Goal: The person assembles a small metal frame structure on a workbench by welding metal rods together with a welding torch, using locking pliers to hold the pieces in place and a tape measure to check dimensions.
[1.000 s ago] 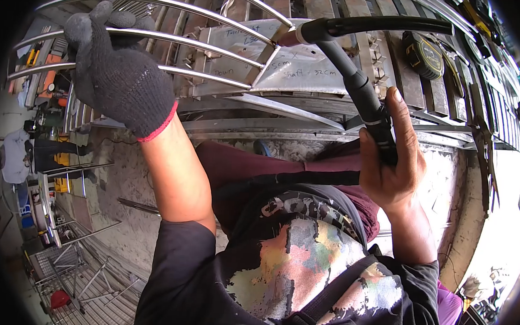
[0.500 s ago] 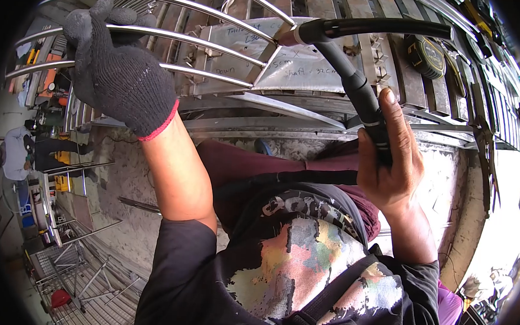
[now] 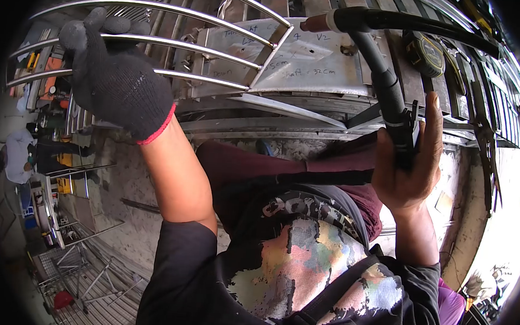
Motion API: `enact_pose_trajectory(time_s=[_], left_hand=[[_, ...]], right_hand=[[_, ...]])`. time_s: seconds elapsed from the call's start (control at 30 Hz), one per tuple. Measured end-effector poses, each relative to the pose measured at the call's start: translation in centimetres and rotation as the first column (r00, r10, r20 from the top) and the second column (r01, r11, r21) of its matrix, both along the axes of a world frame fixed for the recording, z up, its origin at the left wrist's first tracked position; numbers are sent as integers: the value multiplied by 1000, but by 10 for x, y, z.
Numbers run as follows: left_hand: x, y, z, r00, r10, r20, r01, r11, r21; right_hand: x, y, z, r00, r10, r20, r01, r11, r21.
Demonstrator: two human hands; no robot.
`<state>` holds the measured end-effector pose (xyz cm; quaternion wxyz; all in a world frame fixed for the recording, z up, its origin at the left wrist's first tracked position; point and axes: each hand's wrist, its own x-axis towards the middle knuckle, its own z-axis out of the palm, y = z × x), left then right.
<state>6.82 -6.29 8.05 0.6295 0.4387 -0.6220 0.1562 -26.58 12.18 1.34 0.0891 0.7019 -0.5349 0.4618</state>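
My left hand (image 3: 120, 76), in a black knitted glove with a red cuff, is closed round the curved metal rods of a frame (image 3: 201, 50) at the upper left. The rods meet a short slanted crossbar near the middle. My bare right hand (image 3: 410, 161) holds the black handle of a welding torch (image 3: 387, 90). The torch's copper-coloured nozzle points left, a little to the right of the crossbar and apart from it. Beneath the frame lies a metal plate (image 3: 329, 72) with handwritten notes.
A yellow and black tape measure (image 3: 425, 55) lies on the slatted metal bench right of the torch. The black torch cable runs to the upper right. At the far left another person (image 3: 19, 156) is by metal frames, with a wire rack (image 3: 89, 283) below.
My right hand and the torch have moved right, and the nozzle has come away from the crossbar. The rod frame and my left hand have shifted slightly left.
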Motion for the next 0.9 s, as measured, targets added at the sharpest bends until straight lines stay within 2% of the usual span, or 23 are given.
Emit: enact_pose_trajectory(time_s=[0.03, 0.1, 0.13, 0.17, 0.27, 0.3, 0.33, 0.4, 0.43, 0.47, 0.5, 0.53, 0.6, 0.63, 0.7, 0.9], left_hand=[[-4, 3, 1, 999, -31, -33, 32, 999, 7], [-5, 2, 1, 930, -290, -227, 290, 957, -34], [-1, -2, -3, 788, -496, -365, 491, 864, -116], [-2, -2, -2, 580, -664, -471, 649, 727, -225], [-10, 3, 4, 548, -595, -588, 593, 772, -229], [-13, 5, 4, 787, -429, -443, 429, 897, -105], [-16, 6, 4, 944, -215, -251, 216, 976, -24], [-24, 11, 6, 919, -228, -322, 230, 973, -33], [-34, 14, 7, 701, -451, -552, 449, 881, -149], [-38, 13, 10, 387, -620, -682, 600, 731, -325], [-32, 14, 8, 702, -388, -597, 425, 901, -87], [-44, 23, 21, 564, -339, -753, 464, 884, -51], [-45, 23, 20, 503, -449, -738, 526, 837, -151], [-53, 27, 31, 500, -372, -782, 469, 875, -117], [-52, 28, 32, 438, -327, -838, 501, 862, -74], [-59, 40, 37, 480, -312, -820, 499, 866, -37]], right_hand=[[-2, 0, 2, 1000, -17, -11, 18, 1000, 10], [-5, 0, 3, 998, -26, -49, 27, 1000, 6], [-8, 0, 1, 998, -22, -52, 23, 1000, 21], [-10, 0, 0, 998, -18, -55, 20, 999, 36], [-10, 1, 1, 1000, -21, -22, 22, 998, 56], [-10, 2, 1, 1000, -31, -3, 31, 997, 72], [-10, 4, 1, 999, -39, 15, 37, 996, 86], [-8, 6, 3, 998, -56, 20, 54, 994, 94], [-8, 6, 5, 998, -62, 9, 61, 995, 81], [-7, 2, 6, 998, -61, 4, 60, 997, 52], [-7, 4, 4, 998, -60, 37, 57, 996, 66], [-9, 4, -6, 993, -42, 109, 37, 998, 48], [-10, 4, -5, 995, -26, 98, 22, 999, 38], [-9, 1, -7, 995, -23, 95, 23, 1000, -4], [-8, 2, -7, 992, -27, 123, 26, 1000, 8], [-4, 6, -7, 974, -35, 225, 19, 997, 72]])
